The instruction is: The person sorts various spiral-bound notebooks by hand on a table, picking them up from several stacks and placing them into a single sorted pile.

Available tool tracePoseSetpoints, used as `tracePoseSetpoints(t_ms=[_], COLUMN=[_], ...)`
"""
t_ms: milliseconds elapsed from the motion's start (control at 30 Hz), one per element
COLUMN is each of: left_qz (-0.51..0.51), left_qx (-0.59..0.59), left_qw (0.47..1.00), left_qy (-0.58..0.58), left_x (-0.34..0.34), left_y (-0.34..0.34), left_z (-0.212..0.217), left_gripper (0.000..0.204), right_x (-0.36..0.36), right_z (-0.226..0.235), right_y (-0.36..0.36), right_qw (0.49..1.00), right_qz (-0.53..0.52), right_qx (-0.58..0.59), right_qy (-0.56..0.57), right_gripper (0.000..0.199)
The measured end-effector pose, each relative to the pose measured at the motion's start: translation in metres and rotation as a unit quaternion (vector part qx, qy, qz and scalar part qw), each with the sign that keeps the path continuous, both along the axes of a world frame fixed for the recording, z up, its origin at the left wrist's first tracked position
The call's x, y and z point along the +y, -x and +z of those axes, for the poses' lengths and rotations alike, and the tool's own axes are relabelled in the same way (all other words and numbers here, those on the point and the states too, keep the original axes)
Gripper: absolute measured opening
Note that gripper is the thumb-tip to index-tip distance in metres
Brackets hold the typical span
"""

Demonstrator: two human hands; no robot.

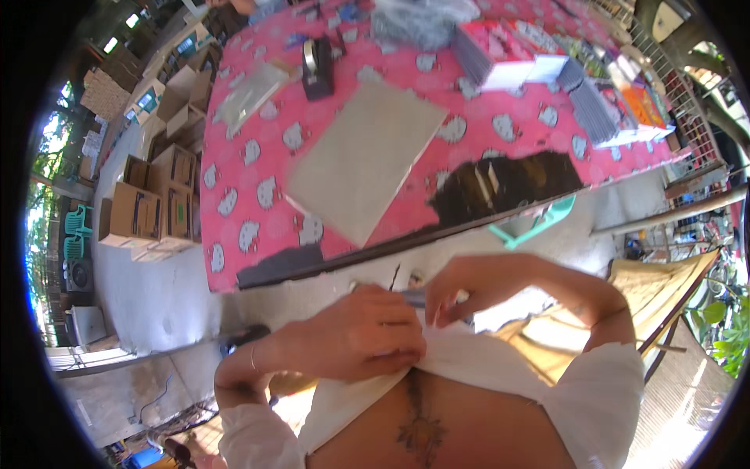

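Note:
Both of my hands are at the front of my white shirt (pixel 500 359), below the table's near edge. My left hand (pixel 359 332) is closed, its curled fingers gripping the neckline. Bent downward, my right hand (pixel 480 285) pinches at the cloth just beside it; its fingertips are partly hidden. A clear flat plastic sheet or sleeve (pixel 367 160), possibly a stack, lies on the table (pixel 223 176) nearest my hands. The table's pink cat-print cover is torn along the front, baring dark wood.
A black tape dispenser (pixel 316 70) stands behind the plastic, with smaller clear packets (pixel 254 94) to its left. Stacks of colourful booklets (pixel 500 55) sit at the far right beside a crumpled plastic bag (pixel 414 23). Cardboard boxes (pixel 133 207) rest on the floor at left.

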State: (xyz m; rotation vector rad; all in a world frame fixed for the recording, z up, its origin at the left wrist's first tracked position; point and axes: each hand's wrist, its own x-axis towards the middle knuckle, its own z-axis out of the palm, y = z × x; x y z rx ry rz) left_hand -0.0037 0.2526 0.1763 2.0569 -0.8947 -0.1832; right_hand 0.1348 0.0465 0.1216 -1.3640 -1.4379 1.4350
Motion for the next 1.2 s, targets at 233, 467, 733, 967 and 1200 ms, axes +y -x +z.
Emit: tracePoseSetpoints(t_ms=[233,467,733,967,1200], left_qz=[-0.013,-0.076,0.159,0.226,0.251], left_qx=[0.011,0.011,-0.226,-0.351,-0.371], left_qw=[1.000,0.993,0.961,0.896,0.876], left_qy=[0.021,0.087,0.023,-0.152,-0.181], left_x=[-0.002,-0.003,0.064,0.063,0.061], left_y=[0.000,0.000,0.024,0.081,0.089], left_z=[0.008,0.010,0.152,0.198,0.195], left_gripper=[0.012,0.016,0.024,0.027,0.031], right_x=[0.016,0.012,-0.040,-0.070,-0.057], right_z=[-0.007,-0.031,0.178,0.222,0.223], right_y=[0.014,0.015,-0.054,-0.018,-0.014], right_qw=[0.995,0.998,0.867,0.709,0.686], right_qz=[0.084,-0.001,-0.231,-0.083,-0.041], right_qx=[0.045,0.009,-0.328,-0.618,-0.647], right_qy=[0.009,-0.066,-0.294,-0.330,-0.329], right_gripper=[0.023,0.021,0.032,0.034,0.036])
